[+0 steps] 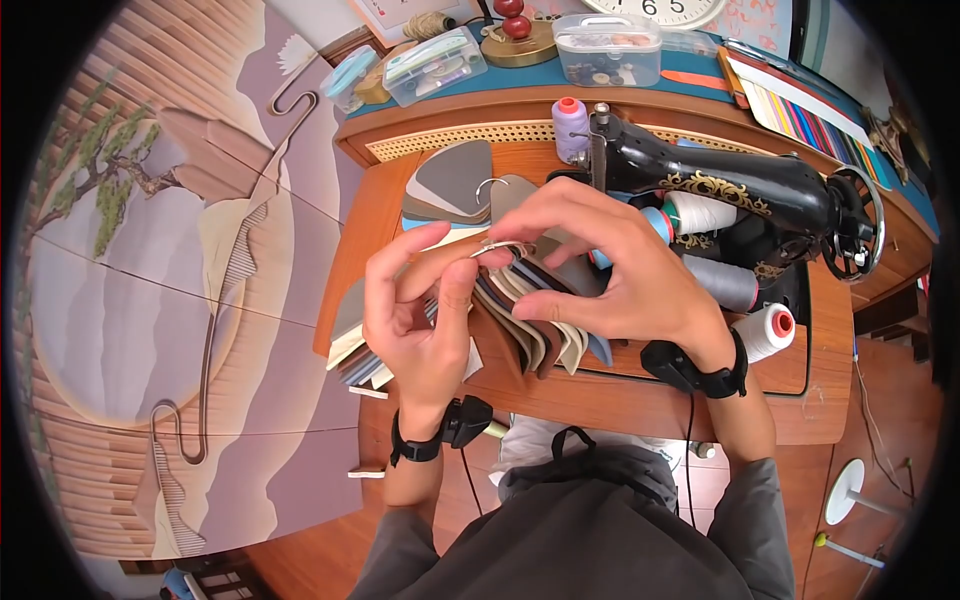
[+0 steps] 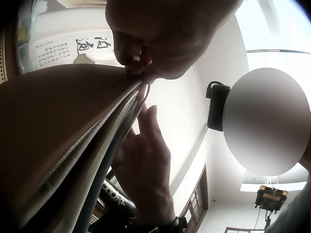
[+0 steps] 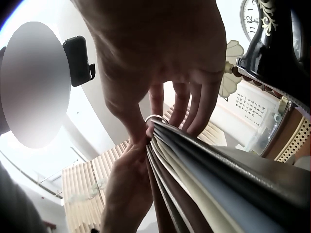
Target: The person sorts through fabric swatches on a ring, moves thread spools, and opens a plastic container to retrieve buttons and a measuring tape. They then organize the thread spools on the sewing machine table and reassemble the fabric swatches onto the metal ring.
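A bundle of leather-like colour swatches (image 1: pixel 535 315) in browns, creams and greys hangs from a thin metal ring (image 1: pixel 503 246) above the wooden table. My left hand (image 1: pixel 415 320) pinches the ring end with thumb and fingers, beside a brown swatch. From the other side my right hand (image 1: pixel 610 260) reaches the ring with bent fingers, its thumb lying over the swatch edges. In the right wrist view the swatches (image 3: pixel 209 184) fan downward from the ring (image 3: pixel 155 117), where fingertips of both hands meet. Their exact contacts are partly hidden.
Another swatch stack (image 1: pixel 455 175) lies behind the hands. On the right stands a black sewing machine (image 1: pixel 720 175), with thread cones (image 1: pixel 765 330) around it. Clear plastic boxes (image 1: pixel 607 50) line the back shelf. A painted panel (image 1: pixel 200 300) fills the left side.
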{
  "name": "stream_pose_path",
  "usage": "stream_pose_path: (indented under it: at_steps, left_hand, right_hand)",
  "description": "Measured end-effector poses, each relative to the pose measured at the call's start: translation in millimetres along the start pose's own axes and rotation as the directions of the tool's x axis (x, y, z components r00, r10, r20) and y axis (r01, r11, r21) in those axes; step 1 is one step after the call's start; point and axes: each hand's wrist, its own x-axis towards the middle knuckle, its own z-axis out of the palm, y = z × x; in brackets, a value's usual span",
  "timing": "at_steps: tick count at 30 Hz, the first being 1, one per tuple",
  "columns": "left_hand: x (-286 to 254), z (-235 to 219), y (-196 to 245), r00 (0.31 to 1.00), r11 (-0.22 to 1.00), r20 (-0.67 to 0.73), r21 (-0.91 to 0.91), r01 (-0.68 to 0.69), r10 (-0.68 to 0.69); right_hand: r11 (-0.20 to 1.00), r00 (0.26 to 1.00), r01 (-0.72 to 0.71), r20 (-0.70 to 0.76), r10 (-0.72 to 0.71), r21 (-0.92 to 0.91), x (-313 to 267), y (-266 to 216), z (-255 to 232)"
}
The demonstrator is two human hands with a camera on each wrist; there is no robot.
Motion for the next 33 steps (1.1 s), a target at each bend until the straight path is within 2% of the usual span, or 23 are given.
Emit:
stream_pose_path:
  at_steps: [1, 3, 5, 6, 7, 10, 11, 12, 14, 15, 17, 20, 21, 22, 24, 25, 26, 28, 29, 30, 31, 32, 33]
  left_hand:
    - [-0.3, 0.7, 0.7, 1.0, 1.0, -0.018, -0.006, 0.019, -0.019]
    - [-0.2, 2.8, 2.8, 0.999, 0.999, -0.036, -0.012, 0.036, -0.036]
    - [1.9, 5.6, 7.1, 0.985, 0.989, -0.113, -0.089, 0.122, -0.131]
    - [3.0, 6.8, 9.5, 0.985, 0.989, -0.111, -0.089, 0.121, -0.131]
    - [4.3, 7.7, 12.0, 0.984, 0.988, -0.117, -0.102, 0.119, -0.131]
    - [5.7, 9.0, 14.0, 0.987, 0.988, -0.11, -0.108, 0.106, -0.118]
    - [5.7, 9.1, 14.1, 0.989, 0.99, -0.099, -0.102, 0.095, -0.106]
    - [5.8, 8.5, 14.1, 0.99, 0.99, -0.098, -0.101, 0.096, -0.106]
    - [6.3, 4.9, 12.8, 0.995, 0.995, -0.011, 0.008, 0.103, -0.102]
    - [8.3, 2.7, 8.8, 0.995, 0.995, -0.009, 0.009, 0.103, -0.102]
    - [13.9, -0.6, -1.0, 0.995, 0.954, 0.088, -0.292, 0.069, -0.045]
    - [13.8, 2.4, -0.4, 0.999, 0.945, 0.029, -0.322, 0.048, -0.041]
    - [8.5, -7.8, -8.7, 0.998, 0.96, 0.063, -0.277, 0.047, -0.031]
    - [4.6, -8.3, -15.5, 0.997, 0.96, 0.064, -0.277, 0.046, -0.029]
    - [-2.6, -6.4, -27.3, 0.999, 0.989, -0.045, 0.146, -0.023, 0.03]
    - [-8.2, -4.3, -33.7, 0.997, 0.998, -0.055, 0.043, 0.052, -0.049]
    - [-15.7, -4.1, -42.4, 0.997, 0.998, -0.054, 0.043, 0.053, -0.05]
    - [-33.9, -7.1, -62.3, 0.938, 0.932, 0.052, -0.107, 0.347, -0.343]
    - [-44.6, -13.4, -72.1, 0.938, 0.932, 0.053, -0.106, 0.347, -0.343]
    - [-56.2, -22.2, -81.1, 0.818, 0.736, 0.211, -0.357, 0.574, -0.536]
    - [-62.7, -26.2, -82.8, 0.653, 0.421, 0.412, -0.524, 0.74, -0.635]
    - [-69.0, -26.8, -83.7, 0.652, 0.42, 0.414, -0.523, 0.741, -0.635]
    - [-74.2, -24.4, -83.9, 0.619, 0.354, 0.438, -0.546, 0.759, -0.652]
  right_hand:
    - [1.0, 1.0, 0.001, -0.001, -0.001, 0.0, -0.6, 0.1, -0.7]
    - [0.985, 0.994, -0.103, 0.02, 0.107, -0.135, -2.1, 1.5, -1.9]
    - [0.972, 0.991, -0.117, 0.034, 0.126, -0.203, -5.7, 3.1, 1.1]
    - [0.954, 0.988, -0.131, 0.048, 0.149, -0.269, -8.3, 5.1, 4.1]
    - [0.951, 0.993, -0.101, 0.03, 0.115, -0.291, -10.3, 10.3, 10.9]
    - [0.96, 0.995, -0.104, -0.028, 0.1, -0.261, -11.4, 12.8, 27.1]
    - [0.945, 0.992, -0.124, -0.009, 0.127, -0.302, -11.1, 11.7, 29.7]
    - [0.945, 0.992, -0.124, -0.01, 0.127, -0.301, -11.3, 13.2, 34.3]
    - [0.973, 0.994, -0.036, -0.108, 0.012, -0.227, -11.7, 18.2, 43.4]
    - [0.973, 0.994, -0.037, -0.11, 0.012, -0.227, -11.3, 17.7, 43.5]
    - [0.966, 0.965, -0.255, -0.075, 0.253, -0.03, -8.4, 14.0, 41.5]
    - [0.967, 0.96, -0.249, -0.143, 0.239, -0.052, -7.2, 22.9, 40.3]
    - [0.969, 0.954, -0.23, -0.217, 0.205, -0.094, -7.0, 23.6, 40.9]
    - [0.969, 0.954, -0.229, -0.219, 0.204, -0.095, -6.5, 21.9, 39.0]
    - [0.97, 0.945, -0.234, -0.251, 0.21, -0.07, -5.1, 14.2, 30.9]
    - [0.966, 0.943, -0.253, -0.241, 0.232, -0.061, -4.9, 9.8, 26.1]
    - [0.965, 0.942, -0.254, -0.241, 0.232, -0.061, -5.0, 6.1, 22.8]
    - [0.955, 0.922, -0.251, -0.261, 0.286, 0.158, -4.8, -0.6, 18.0]
    - [0.93, 0.918, -0.233, -0.253, 0.307, 0.284, -4.5, -3.9, 16.2]
    - [0.93, 0.917, -0.233, -0.254, 0.308, 0.284, -4.3, -4.0, 15.8]
    - [0.941, 0.923, -0.199, -0.27, 0.274, 0.273, -4.1, -3.6, 15.6]
    - [0.951, 0.928, -0.165, -0.284, 0.239, 0.262, -3.9, -3.5, 15.3]
    - [0.951, 0.927, -0.166, -0.286, 0.241, 0.261, -3.9, -6.5, 11.6]
